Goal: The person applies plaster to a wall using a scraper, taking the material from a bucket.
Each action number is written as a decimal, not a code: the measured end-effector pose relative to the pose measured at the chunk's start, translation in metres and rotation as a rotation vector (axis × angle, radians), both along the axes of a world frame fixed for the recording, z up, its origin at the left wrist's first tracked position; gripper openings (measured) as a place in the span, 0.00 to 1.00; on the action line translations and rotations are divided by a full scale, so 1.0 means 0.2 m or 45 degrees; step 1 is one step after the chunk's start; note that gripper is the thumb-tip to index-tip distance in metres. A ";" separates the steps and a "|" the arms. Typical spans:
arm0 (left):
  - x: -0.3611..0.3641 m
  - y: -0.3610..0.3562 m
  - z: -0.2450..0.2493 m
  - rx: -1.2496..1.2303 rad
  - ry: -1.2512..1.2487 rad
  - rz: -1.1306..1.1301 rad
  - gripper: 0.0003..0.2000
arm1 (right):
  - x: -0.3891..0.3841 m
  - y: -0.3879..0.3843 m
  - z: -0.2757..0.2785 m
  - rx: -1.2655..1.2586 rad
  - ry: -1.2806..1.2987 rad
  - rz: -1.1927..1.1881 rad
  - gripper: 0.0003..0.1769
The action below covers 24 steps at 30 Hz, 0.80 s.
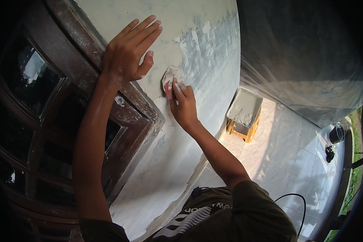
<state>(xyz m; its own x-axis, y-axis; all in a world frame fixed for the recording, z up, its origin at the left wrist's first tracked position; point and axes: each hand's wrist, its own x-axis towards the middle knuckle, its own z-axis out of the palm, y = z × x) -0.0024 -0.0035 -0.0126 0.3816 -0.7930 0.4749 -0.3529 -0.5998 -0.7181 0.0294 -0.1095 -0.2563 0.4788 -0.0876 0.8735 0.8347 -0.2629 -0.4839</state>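
Observation:
My left hand [127, 54] lies flat on the pale plastered wall [197, 48], fingers spread, beside the dark wooden window frame [127, 99]. My right hand [183, 105] grips the red handle of a small putty knife [171, 78]. The knife's blade, coated with white filler, is pressed against the wall just right of my left thumb. Both forearms reach up from the bottom of the view.
A tray of grey-white plaster [245, 108] rests on a yellow stool [242, 131] on the tiled floor [286, 157]. A dark bucket [336, 134] stands at the far right edge. A black cable [294, 197] curves near my shoulder. Window panes fill the left.

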 end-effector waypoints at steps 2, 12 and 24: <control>0.00 0.00 0.00 -0.004 0.013 0.007 0.26 | -0.17 0.01 -0.12 0.057 0.036 0.129 0.33; 0.02 0.02 -0.01 -0.009 0.038 -0.003 0.30 | 0.23 -0.06 0.17 0.204 0.028 -0.092 0.27; 0.01 0.01 -0.01 0.004 0.000 -0.025 0.25 | -0.19 -0.08 0.03 0.206 0.074 0.209 0.26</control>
<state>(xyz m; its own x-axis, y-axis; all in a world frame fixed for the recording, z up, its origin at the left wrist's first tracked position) -0.0004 -0.0010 -0.0155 0.3657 -0.8021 0.4721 -0.3647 -0.5902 -0.7202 -0.0091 -0.1251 -0.2510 0.5475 -0.1415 0.8248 0.8292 -0.0411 -0.5574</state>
